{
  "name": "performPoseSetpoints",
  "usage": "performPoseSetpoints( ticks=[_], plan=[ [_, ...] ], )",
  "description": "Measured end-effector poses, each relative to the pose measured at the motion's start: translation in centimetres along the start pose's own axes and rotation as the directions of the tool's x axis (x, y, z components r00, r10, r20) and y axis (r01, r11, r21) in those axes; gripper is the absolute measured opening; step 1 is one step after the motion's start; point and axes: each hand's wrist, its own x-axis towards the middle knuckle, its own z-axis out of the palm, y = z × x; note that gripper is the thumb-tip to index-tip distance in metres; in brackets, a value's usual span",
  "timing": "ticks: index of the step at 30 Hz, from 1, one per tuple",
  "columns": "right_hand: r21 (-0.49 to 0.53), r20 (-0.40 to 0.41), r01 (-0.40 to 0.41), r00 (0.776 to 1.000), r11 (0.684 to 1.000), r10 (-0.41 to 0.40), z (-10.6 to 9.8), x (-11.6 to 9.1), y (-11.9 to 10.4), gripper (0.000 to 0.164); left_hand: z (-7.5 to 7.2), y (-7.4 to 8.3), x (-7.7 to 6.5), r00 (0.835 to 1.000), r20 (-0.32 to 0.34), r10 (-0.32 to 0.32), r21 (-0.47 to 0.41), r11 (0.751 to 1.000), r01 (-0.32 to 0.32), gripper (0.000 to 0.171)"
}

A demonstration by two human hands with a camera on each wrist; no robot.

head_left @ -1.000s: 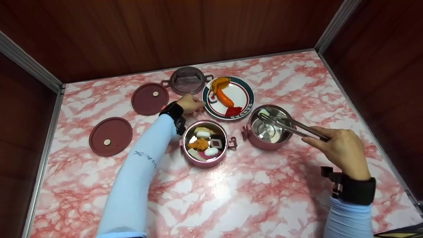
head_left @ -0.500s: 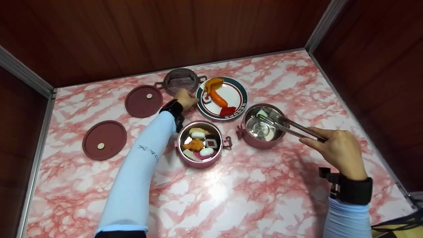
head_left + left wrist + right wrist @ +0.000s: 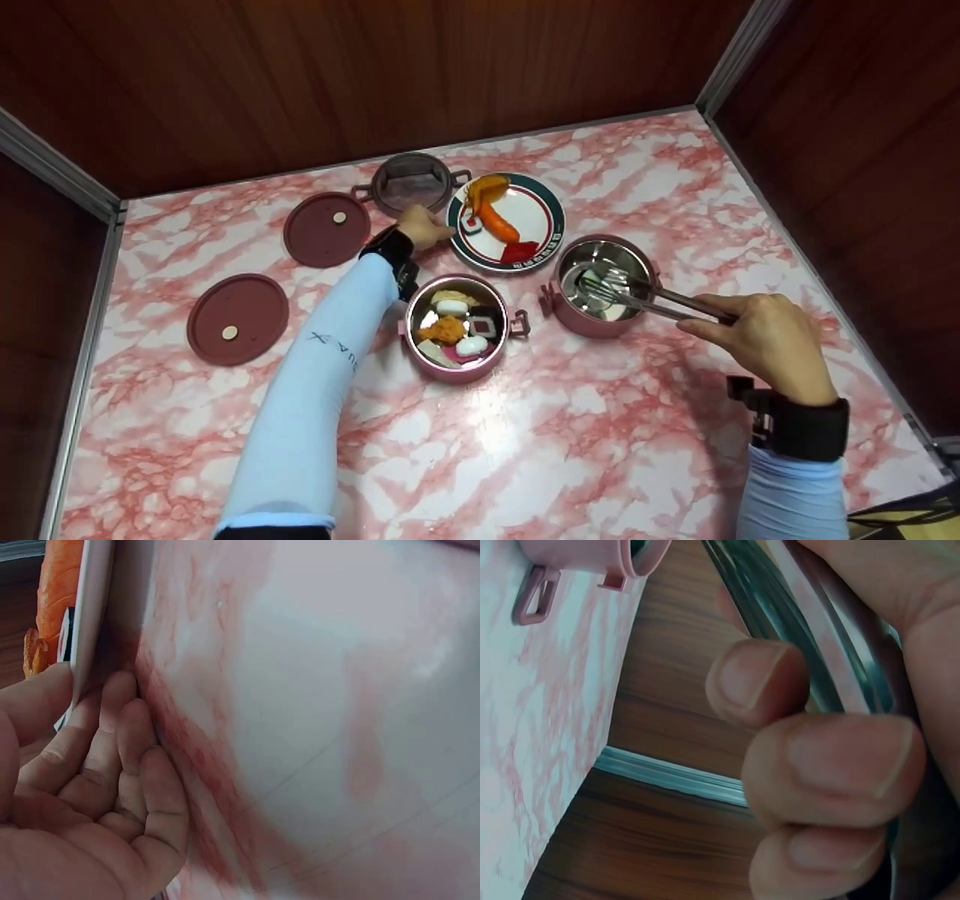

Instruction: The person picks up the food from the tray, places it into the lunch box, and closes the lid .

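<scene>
I see the left hand (image 3: 422, 229) pinching the plate (image 3: 538, 216) by its rim, the right hand (image 3: 776, 345) gripping slightly parted tongs (image 3: 682, 298) whose tips should squarely straddle the greenish piece (image 3: 589, 280) in the pot (image 3: 589, 322) at the plate's four o'clock.

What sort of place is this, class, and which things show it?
Probably a staged kitchen-style workstation: dark wood-look panels border a marbled tabletop, on which a plate holds toy-looking food.
</scene>
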Motion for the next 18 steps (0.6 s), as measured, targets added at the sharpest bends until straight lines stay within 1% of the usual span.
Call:
performPoseSetpoints(
  ticks=[2,6,9,11,15,16,18],
  plan=[
    [-0.003,0.027,-0.007,1.000,1.000,0.007,0.0,0.2,0.0,0.042,0.0,-0.2,0.1,1.000,0.016,0.004,-0.009,1.000,-0.004,0.032],
    [-0.010,0.073,-0.009,0.997,1.000,0.009,0.0,0.6,0.0,0.042,0.0,-0.6,0.2,0.999,0.046,0.019,-0.054,0.998,-0.016,0.034],
    [-0.012,0.101,0.001,0.995,1.000,0.000,-0.1,1.0,-0.1,0.042,0.0,-0.8,0.2,0.998,0.057,0.034,-0.077,0.997,-0.029,0.034],
    [-0.012,0.112,0.011,0.994,1.000,-0.009,-0.2,1.3,-0.3,0.044,-0.1,-0.8,0.0,0.998,0.056,0.036,-0.070,0.997,-0.032,0.035],
    [-0.011,0.099,0.013,0.995,1.000,-0.012,-0.7,1.6,-0.4,0.049,-0.2,-0.8,-0.1,0.997,0.070,0.036,-0.060,0.998,-0.032,0.035],
    [-0.008,0.088,0.008,0.996,1.000,-0.008,-0.9,1.6,-0.4,0.050,-0.2,-0.8,-0.1,0.997,0.073,0.037,-0.054,0.998,-0.033,0.036],
    [0.000,0.049,0.003,0.999,1.000,-0.003,-1.1,1.7,-0.4,0.050,-0.1,-0.7,-0.1,0.996,0.082,0.034,-0.072,0.997,-0.029,0.036]
  ],
)
